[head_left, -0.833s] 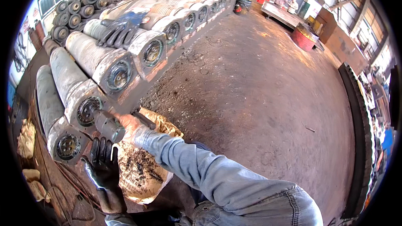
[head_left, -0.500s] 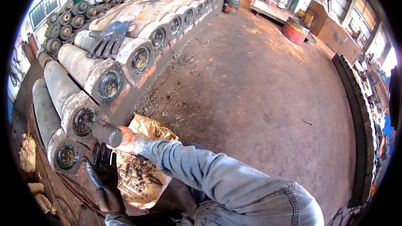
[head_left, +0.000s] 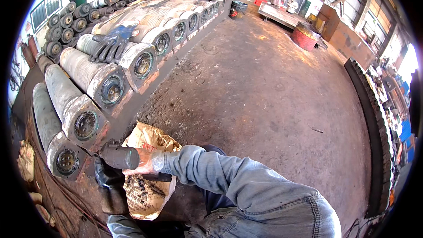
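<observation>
- Two flanged cylinders lie near left: the nearest cylinder (head_left: 46, 112) and its neighbour (head_left: 66, 92). Their recessed end faces are uncovered, so falling grit could lodge there.
- Black-gloved left hand (head_left: 109, 178), just right of them: the tool hides its fingers, so I cannot tell whether they grip.
- Dark power tool (head_left: 120, 156), perhaps an impact wrench, lies across between the hands; an early trigger pull could catch the glove at its front end.
- Right hand (head_left: 143, 161) is clamped on the tool; a slackened hold could drop it.
- Paper sack (head_left: 143, 134), beneath the right hand, bears dark debris; knocking it could scatter that.
</observation>
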Demonstrator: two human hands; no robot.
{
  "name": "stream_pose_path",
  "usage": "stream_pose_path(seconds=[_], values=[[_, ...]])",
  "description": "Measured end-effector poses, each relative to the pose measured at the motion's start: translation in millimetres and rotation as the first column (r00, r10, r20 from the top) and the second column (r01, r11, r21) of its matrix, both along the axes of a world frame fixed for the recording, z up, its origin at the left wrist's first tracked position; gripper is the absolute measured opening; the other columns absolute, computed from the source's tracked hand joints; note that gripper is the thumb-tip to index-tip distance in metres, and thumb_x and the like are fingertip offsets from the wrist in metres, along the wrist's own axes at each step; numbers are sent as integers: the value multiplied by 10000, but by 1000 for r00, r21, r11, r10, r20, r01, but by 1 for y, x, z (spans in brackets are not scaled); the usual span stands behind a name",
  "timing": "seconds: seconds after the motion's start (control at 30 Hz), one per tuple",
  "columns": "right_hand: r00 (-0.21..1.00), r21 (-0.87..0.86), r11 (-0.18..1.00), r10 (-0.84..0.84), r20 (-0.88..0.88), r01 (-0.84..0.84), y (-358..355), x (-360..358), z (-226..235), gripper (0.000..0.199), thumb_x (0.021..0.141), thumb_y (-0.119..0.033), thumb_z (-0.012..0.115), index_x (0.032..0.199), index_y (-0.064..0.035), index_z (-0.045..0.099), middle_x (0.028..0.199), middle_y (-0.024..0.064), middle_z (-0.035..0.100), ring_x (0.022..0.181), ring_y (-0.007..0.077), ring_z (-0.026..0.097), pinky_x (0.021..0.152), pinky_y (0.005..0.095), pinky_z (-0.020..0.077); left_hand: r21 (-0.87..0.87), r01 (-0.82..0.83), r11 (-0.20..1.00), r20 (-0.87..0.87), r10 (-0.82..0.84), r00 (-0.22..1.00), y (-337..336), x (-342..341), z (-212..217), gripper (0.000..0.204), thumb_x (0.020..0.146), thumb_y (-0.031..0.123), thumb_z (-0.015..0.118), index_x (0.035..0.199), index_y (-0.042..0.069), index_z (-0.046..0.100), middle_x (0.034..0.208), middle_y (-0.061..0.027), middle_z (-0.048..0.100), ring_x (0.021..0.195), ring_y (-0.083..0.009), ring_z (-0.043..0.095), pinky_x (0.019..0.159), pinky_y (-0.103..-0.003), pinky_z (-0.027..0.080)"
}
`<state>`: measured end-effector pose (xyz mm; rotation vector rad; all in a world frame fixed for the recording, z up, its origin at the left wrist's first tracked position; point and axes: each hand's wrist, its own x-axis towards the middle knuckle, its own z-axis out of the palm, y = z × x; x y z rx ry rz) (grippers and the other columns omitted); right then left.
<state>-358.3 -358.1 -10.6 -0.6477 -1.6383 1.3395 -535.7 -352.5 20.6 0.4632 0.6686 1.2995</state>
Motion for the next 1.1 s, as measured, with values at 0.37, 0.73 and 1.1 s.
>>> stream_pose_path(seconds=[0.37,0.73,1.1], values=[[992,-227,967,122,28,-113,2,3,-2,563,780,-216,806,1252,-50,546,1058,75,688,1000,215,634,924,386,504,-15,-18,1000,-54,17,998,5,1,-2,532,948,449,529,1337,87,538,1321,-87,585,1186,-228,541,1035,-426,376],[964,-30,972,235,124,-233,14,-15,-17,774,816,-306,795,1424,-50,390,1319,124,575,1225,236,532,1072,385,402,-34,-115,993,-99,111,989,3,-23,-9,448,942,369,589,1308,111,557,1266,-60,622,1132,-203,568,987,-401,408],[984,-307,952,57,171,-2,10,-17,43,392,850,-200,767,1183,-71,605,918,2,665,644,99,583,542,268,491,-90,-263,961,-308,224,925,-2,-41,-13,381,937,288,650,1278,135,577,1212,-33,658,1078,-178,595,939,-376,440]])
